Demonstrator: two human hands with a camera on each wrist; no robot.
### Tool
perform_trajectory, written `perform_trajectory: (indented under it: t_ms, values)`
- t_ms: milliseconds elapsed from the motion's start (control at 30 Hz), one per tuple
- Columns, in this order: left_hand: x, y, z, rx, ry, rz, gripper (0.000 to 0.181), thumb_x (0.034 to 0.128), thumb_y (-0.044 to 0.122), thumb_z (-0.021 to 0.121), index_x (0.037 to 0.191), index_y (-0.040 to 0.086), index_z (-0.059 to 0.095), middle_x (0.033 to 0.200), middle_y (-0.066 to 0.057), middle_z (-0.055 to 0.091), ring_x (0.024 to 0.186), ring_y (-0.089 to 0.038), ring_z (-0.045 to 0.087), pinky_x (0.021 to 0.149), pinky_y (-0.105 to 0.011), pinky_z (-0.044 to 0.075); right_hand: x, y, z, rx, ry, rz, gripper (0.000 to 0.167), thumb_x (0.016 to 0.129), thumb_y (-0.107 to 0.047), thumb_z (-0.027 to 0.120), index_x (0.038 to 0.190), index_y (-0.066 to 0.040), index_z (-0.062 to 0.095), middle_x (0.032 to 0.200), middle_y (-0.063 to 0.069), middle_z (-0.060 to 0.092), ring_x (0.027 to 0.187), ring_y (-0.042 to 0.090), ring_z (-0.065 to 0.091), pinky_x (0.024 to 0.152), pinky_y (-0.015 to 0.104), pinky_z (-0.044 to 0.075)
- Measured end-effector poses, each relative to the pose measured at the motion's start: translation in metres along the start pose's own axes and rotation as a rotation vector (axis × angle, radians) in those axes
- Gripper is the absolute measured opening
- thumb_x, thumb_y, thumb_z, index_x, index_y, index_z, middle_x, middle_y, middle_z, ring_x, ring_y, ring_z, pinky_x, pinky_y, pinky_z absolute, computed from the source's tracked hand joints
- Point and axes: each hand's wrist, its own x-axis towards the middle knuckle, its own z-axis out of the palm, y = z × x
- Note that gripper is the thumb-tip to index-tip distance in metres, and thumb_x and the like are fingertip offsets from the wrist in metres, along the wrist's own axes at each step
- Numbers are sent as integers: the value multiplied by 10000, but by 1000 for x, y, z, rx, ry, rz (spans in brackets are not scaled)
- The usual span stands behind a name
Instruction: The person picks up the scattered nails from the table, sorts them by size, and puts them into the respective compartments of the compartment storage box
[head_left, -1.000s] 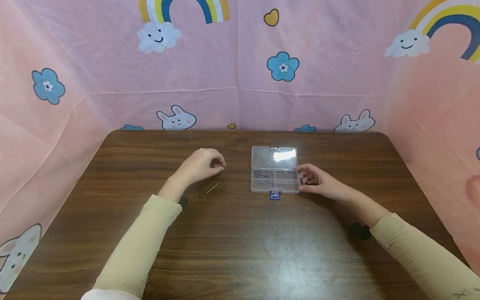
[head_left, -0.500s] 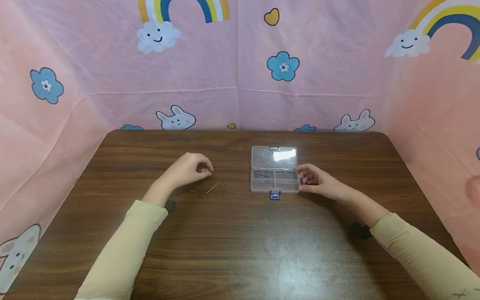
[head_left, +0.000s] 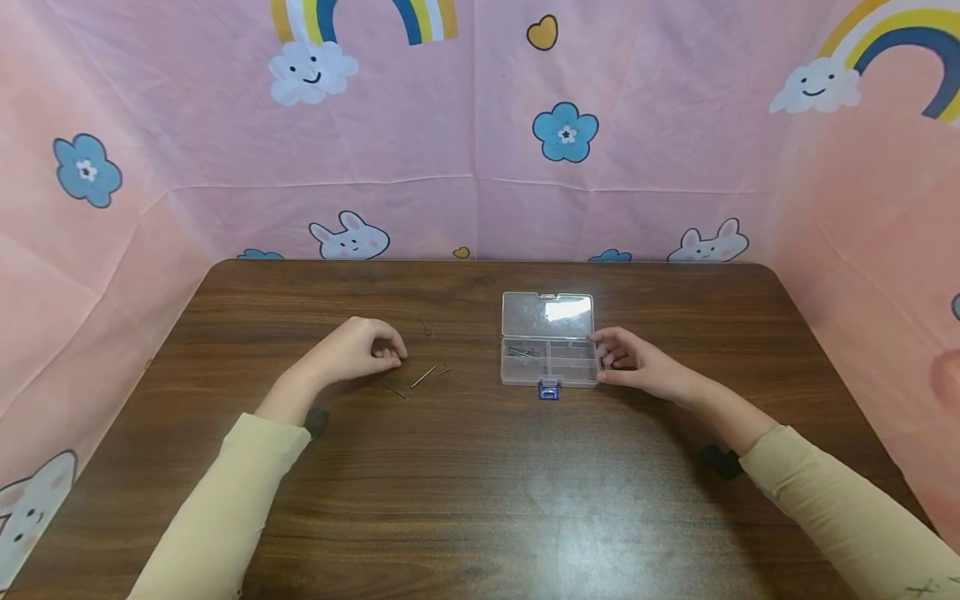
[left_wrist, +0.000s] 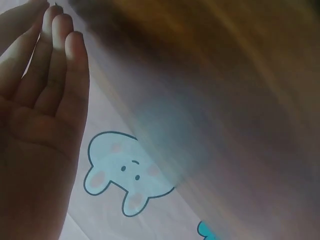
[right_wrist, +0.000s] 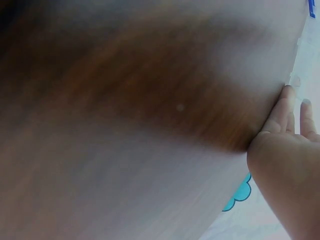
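A clear plastic case (head_left: 550, 385) lies with its lid (head_left: 547, 316) raised at the back. Several thin metal pins (head_left: 522, 352) are in its back-left compartment. My right hand (head_left: 637, 363) grips the case's right end, thumb at the front and fingers behind; the right wrist view shows this hand (right_wrist: 285, 145) at the clear edge. My left hand (head_left: 360, 350) is bent over the table, left of a loose pin (head_left: 423, 377) and several others. In the left wrist view that hand (left_wrist: 45, 110) has its fingertips close together; whether they pinch something small is unclear.
The brown wooden table (head_left: 465, 500) runs back to a pink printed cloth (head_left: 420, 125), which also stands along both sides. A blue latch (head_left: 549, 390) sticks out from the case's front.
My left hand has moved left and slightly toward the front, uncovering pins that lie behind the others. My right hand and the case have kept their places.
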Motion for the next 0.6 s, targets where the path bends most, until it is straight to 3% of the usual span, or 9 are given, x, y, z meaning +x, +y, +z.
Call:
perform_trajectory:
  t_ms: [600]
  values:
    - [-21,-7,-2,-71,-61,-18,81,925,23,783,968,90,796,905,-16,759,792,-74,630,758,-230,581,0,0,0,2,-3,-15,558,1020,-63,693,1514,9,445,1298,206,566,1143,246,549,986,177,479]
